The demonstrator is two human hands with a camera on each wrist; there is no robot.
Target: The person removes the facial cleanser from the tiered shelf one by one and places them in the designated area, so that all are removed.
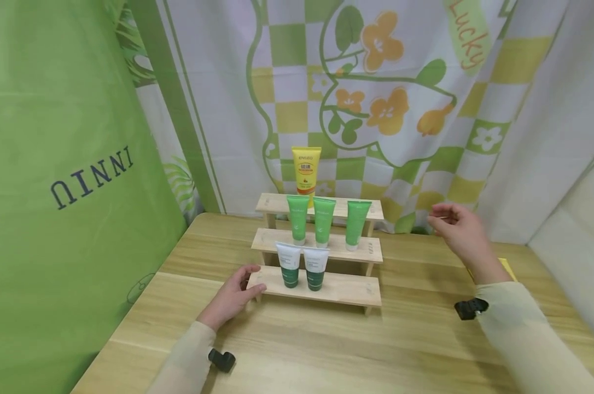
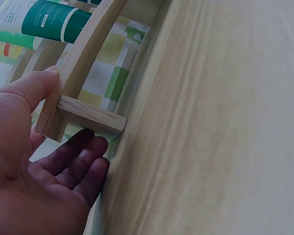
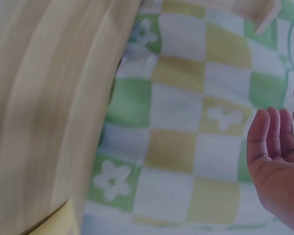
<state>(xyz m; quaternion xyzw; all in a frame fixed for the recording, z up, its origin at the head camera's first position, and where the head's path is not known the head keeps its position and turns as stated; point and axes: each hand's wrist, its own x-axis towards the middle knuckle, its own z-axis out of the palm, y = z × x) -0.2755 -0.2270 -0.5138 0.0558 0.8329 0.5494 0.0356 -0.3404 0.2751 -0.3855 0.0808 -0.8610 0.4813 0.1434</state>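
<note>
Pinching the lowest shelf (image 1: 348,288) with my left hand (image 1: 233,295), right hand (image 1: 460,234) loosely curved around nothing, I judge a tug on this three-tier wooden stand (image 1: 338,250) atop the table (image 1: 297,350) could topple its white-and-green tubes (image 1: 290,268)

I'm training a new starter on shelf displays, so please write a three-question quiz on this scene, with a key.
1. How many green tubes stand on the middle shelf?
2. True or false: the right hand holds a green tube.
3. Seen in the head view, which part of the bottom shelf does the left hand hold? A) left end, B) middle, C) right end.
Key: 1. Three. 2. False; it holds nothing. 3. A.
</note>
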